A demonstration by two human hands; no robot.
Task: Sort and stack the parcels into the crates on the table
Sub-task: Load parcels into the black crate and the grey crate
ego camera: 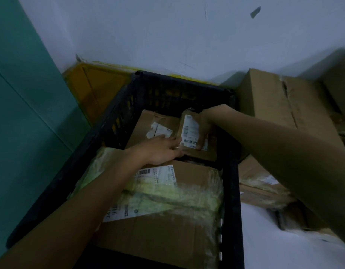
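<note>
Pale wall (167,32) fills the top of the frame, with a teal panel (22,113) down the left edge. Below centre sits a black plastic crate (117,113), already holding cardboard parcels. Largest is the film-wrapped box (167,220) in the lower middle, then a flat carton (148,123) toward the crate's far end, then the small labelled parcel (189,131) lying on top, right of centre. More cartons (284,105) stand outside, at the right.

One risk, as I judge it: the small parcel rests across uneven tops, so it could tip or slide into the dark gap between the two larger boxes once it is let go. Crowding along the crate's right wall could also leave it tilted.

The right hand (204,127) grips the small parcel from its right edge, fingers curled over the label. The left hand (160,150) lies open and flat, fingertips touching the parcel's lower left corner, steadying rather than clasping it.
</note>
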